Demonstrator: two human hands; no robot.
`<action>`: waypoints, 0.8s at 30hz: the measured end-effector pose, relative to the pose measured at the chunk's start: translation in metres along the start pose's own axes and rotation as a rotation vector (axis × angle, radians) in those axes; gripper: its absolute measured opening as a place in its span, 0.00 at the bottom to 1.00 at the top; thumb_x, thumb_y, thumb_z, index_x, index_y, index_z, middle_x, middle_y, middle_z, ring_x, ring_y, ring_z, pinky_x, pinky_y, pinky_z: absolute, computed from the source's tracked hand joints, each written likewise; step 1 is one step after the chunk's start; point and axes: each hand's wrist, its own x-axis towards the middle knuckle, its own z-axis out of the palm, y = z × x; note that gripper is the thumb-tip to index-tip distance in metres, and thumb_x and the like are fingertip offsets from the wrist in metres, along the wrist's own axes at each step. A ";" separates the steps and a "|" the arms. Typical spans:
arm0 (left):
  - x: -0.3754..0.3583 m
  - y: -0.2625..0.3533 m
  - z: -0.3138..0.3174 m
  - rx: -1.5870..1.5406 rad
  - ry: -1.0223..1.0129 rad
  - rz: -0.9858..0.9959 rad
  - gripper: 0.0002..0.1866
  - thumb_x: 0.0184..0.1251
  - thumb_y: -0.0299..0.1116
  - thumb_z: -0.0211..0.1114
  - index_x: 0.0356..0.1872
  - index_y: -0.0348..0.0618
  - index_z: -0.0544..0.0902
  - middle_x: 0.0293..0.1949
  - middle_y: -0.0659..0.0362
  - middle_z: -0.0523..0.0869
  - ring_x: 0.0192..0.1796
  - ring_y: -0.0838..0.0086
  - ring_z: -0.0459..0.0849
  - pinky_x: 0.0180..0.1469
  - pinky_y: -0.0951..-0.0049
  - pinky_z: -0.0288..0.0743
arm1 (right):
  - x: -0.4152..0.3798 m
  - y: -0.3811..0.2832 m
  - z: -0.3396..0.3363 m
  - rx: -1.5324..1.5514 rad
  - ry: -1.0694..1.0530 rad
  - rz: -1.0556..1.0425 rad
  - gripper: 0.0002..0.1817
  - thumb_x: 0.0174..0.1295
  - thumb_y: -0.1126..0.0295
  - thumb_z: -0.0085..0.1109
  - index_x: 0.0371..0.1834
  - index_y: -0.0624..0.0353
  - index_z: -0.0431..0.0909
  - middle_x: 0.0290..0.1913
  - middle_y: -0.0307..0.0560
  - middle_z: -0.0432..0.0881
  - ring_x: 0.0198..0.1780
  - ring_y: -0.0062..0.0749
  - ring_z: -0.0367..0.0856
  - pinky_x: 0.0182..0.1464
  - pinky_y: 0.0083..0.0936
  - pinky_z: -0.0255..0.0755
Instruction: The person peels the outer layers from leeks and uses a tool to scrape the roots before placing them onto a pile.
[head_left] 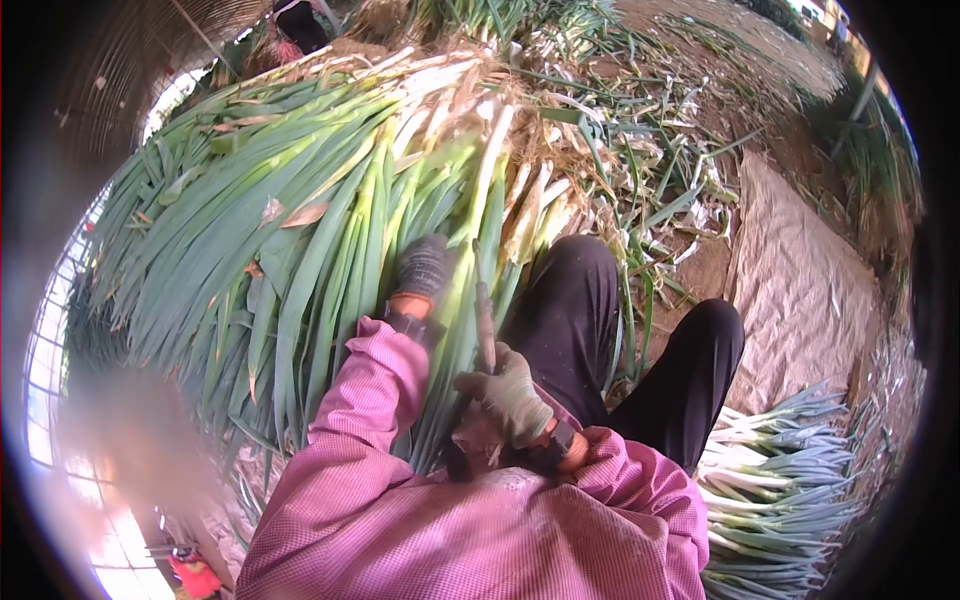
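A large heap of long green onions (290,230) lies before me, white root ends toward the top and green leaves fanned to the left. My left hand (424,266), in a dark knitted glove, is closed at the leaves of a green onion (488,165) near the heap's right side; its fingertips are partly hidden. Close to my body, my right hand (512,395) in a pale glove grips a slim knife-like tool (484,315). That tool points away from me, alongside the onion stalk.
Stripped leaves and peelings (650,150) litter the ground beyond my knees (580,290). A brown sheet (800,280) is spread at right. Below it lies a pile of cleaned green onions (775,490). Wire mesh (60,370) lines the left edge, and a red object (195,575) sits lower left.
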 end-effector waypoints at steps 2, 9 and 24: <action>0.004 -0.002 0.002 0.001 -0.052 -0.068 0.19 0.61 0.45 0.62 0.38 0.37 0.85 0.37 0.38 0.84 0.43 0.44 0.83 0.47 0.52 0.76 | 0.000 0.005 -0.002 -0.043 -0.009 0.009 0.24 0.52 0.80 0.66 0.53 0.70 0.71 0.39 0.49 0.81 0.37 0.32 0.81 0.40 0.27 0.76; -0.002 -0.007 0.003 0.062 0.089 -0.079 0.17 0.63 0.42 0.60 0.37 0.35 0.82 0.35 0.39 0.84 0.42 0.43 0.82 0.48 0.50 0.75 | 0.002 -0.005 -0.005 -0.031 -0.062 0.042 0.28 0.47 0.76 0.70 0.53 0.72 0.72 0.40 0.46 0.79 0.40 0.31 0.79 0.43 0.26 0.75; -0.011 0.030 0.015 0.365 -0.008 -0.017 0.23 0.57 0.41 0.67 0.49 0.36 0.76 0.44 0.44 0.82 0.45 0.55 0.85 0.45 0.56 0.79 | 0.046 -0.017 -0.035 -0.079 -0.159 0.014 0.22 0.53 0.77 0.65 0.53 0.72 0.75 0.37 0.46 0.80 0.37 0.30 0.78 0.41 0.28 0.73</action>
